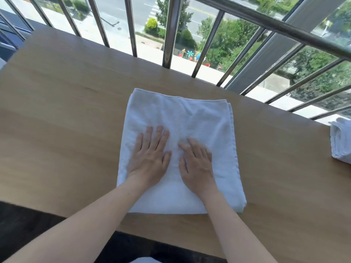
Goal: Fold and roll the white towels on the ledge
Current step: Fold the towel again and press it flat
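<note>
A white towel (190, 114), folded into a rough square of several layers, lies flat on the wooden ledge (66, 103) in front of me. My left hand (151, 156) presses flat on its left half, fingers straight and spread. Beside it, my right hand (196, 162) lies flat on the towel's middle, fingers pointing up and left. Neither hand grips the cloth. A second white towel (341, 141), folded in a stack, sits at the ledge's far right edge, partly cut off by the frame.
A metal railing (168, 35) with vertical bars runs along the ledge's far side, with a window behind it. The ledge's near edge drops to a dark floor (24, 230). Bare wood stretches left of the towel.
</note>
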`<action>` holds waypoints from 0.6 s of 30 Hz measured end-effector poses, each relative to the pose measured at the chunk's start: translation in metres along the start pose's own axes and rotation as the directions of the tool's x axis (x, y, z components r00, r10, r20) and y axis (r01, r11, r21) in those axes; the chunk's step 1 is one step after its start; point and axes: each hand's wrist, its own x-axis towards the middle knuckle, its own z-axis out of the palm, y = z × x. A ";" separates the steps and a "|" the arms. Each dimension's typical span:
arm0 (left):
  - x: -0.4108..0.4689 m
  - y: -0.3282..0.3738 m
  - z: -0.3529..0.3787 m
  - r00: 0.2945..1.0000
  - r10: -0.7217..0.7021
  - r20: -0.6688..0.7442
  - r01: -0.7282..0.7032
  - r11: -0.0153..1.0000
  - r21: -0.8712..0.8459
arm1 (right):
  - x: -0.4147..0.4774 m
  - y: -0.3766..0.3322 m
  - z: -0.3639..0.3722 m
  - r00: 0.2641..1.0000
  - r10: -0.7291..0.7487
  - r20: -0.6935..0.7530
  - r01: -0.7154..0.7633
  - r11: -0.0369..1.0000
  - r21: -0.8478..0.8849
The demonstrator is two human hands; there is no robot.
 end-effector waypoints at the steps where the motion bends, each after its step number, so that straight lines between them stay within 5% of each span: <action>1: 0.004 -0.001 -0.001 1.000 0.020 -0.001 -0.020 1.000 0.015 | 0.002 0.004 0.000 0.997 -0.001 0.071 0.003 0.999 -0.038; 6: 0.028 -0.007 -0.006 0.995 0.100 -0.008 -0.100 0.994 0.051 | 0.032 0.036 0.000 0.981 0.013 0.193 0.019 0.986 -0.165; 10: 0.042 -0.007 -0.009 0.986 0.156 -0.053 -0.151 0.985 0.086 | 0.071 0.076 -0.013 0.984 0.094 0.153 -0.065 0.981 -0.182; 15: 0.051 -0.006 -0.010 0.982 0.167 -0.093 -0.157 0.982 0.103 | 0.115 0.120 -0.025 0.941 0.321 0.102 -0.301 0.937 -0.177; 18: 0.055 -0.005 -0.011 0.982 0.170 -0.085 -0.161 0.982 0.103 | 0.127 0.125 -0.031 0.838 0.540 0.074 -0.524 0.836 -0.166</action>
